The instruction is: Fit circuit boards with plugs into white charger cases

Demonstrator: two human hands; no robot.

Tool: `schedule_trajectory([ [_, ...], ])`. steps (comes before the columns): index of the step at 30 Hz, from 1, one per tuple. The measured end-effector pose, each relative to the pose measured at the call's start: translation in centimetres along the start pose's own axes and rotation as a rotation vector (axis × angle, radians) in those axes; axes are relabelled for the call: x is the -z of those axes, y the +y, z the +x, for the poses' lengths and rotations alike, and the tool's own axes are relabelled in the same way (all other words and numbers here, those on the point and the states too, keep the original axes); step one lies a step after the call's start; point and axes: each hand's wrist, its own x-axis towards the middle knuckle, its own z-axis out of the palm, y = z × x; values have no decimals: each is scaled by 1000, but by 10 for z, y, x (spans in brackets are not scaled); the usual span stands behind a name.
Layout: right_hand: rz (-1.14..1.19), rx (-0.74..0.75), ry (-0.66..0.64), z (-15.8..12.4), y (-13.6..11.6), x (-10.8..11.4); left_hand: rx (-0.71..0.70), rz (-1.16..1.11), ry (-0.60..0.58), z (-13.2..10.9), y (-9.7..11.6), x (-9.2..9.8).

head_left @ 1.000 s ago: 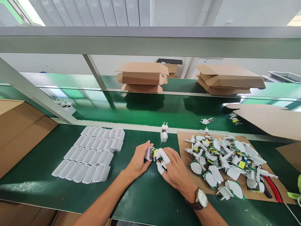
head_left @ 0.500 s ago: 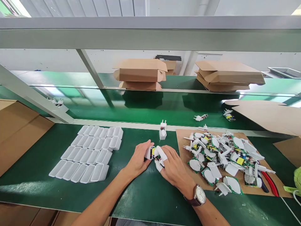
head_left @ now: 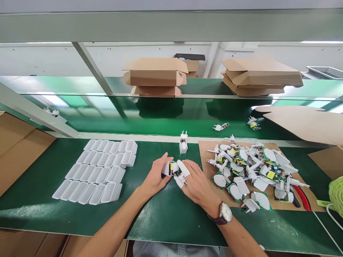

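Note:
My left hand [head_left: 158, 174] is closed around a white plastic case [head_left: 166, 169] at the middle of the bench. A circuit board [head_left: 174, 167] with a yellow part sits partly in the case's mouth. On its other side my right hand [head_left: 197, 182], white covers on some fingertips, grips the white plug part [head_left: 182, 177] joined to the board. Just beyond the hands stands a white charger case with a plug [head_left: 183, 145], prongs up. Rows of open white cases [head_left: 91, 173] lie to the left. To the right is a heap of circuit boards with plugs [head_left: 246, 171].
The heap lies on a cardboard sheet [head_left: 211, 194], with red-handled pliers [head_left: 302, 198] at its right edge. Folded cardboard boxes [head_left: 155, 76] rest on the shelf behind. Two loose plug boards [head_left: 221, 126] lie on the green strip. A metal post [head_left: 53, 119] slants at left.
The view has tilted down and shifted slightly. Both hands stay together at the same spot, and the board and plug between them have turned a little.

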Motion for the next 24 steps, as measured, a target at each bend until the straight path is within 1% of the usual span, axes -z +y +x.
schedule_trajectory([
  [3,36,-1,-4,0,-1,-4,25,-49,-38,-1,0,-2],
  [5,83,-8,14,0,-2,-5,33,-141,-116,-1,2,-4],
  [7,168,-48,30,-1,0,-4,44,-256,-207,-1,5,-5],
  [8,222,-71,28,-1,1,-3,58,-306,-227,-1,7,-5],
  [10,329,-122,11,-2,5,-1,98,-374,-194,-1,9,-4],
  [13,436,-173,13,-6,10,-3,189,-456,-79,0,9,2],
  [18,505,-214,-39,-9,10,-21,404,-644,-77,-1,8,12],
  [19,502,-204,-47,-9,9,-25,439,-648,-77,-1,9,12],
  [21,442,-136,-49,-8,6,-31,479,-629,-80,-1,10,11],
  [24,278,-8,-71,-6,3,-36,475,-644,-83,-2,13,7],
])
